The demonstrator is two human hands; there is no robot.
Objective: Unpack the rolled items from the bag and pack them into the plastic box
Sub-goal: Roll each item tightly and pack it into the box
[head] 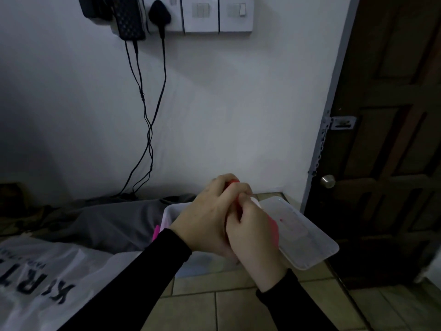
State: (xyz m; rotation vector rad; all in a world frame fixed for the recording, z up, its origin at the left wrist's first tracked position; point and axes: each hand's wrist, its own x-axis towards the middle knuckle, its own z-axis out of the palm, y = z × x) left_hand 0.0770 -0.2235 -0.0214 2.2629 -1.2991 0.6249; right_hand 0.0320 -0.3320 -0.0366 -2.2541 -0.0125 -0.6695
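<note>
Wall sockets (200, 14), cables (145, 111), wooden door (391, 130)

Dim indoor scene, cool grey cast, soft overall.

The wall (226, 103) is lit faintly and unevenly, darkest at the left; the door (393, 115) is nearly lost in shadow. Straight lines are bowed toward the edges by the wide lens, and fine detail is smeared throughout.

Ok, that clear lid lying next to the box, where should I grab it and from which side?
Take the lid by its near right corner, which juts past the box with nothing under it I can see. Come from the right, thumb on top, fingers below. It is flat and thin, so a rim pinch suits it. Both hands, left and right, are now busy with a red rolled item.
</note>
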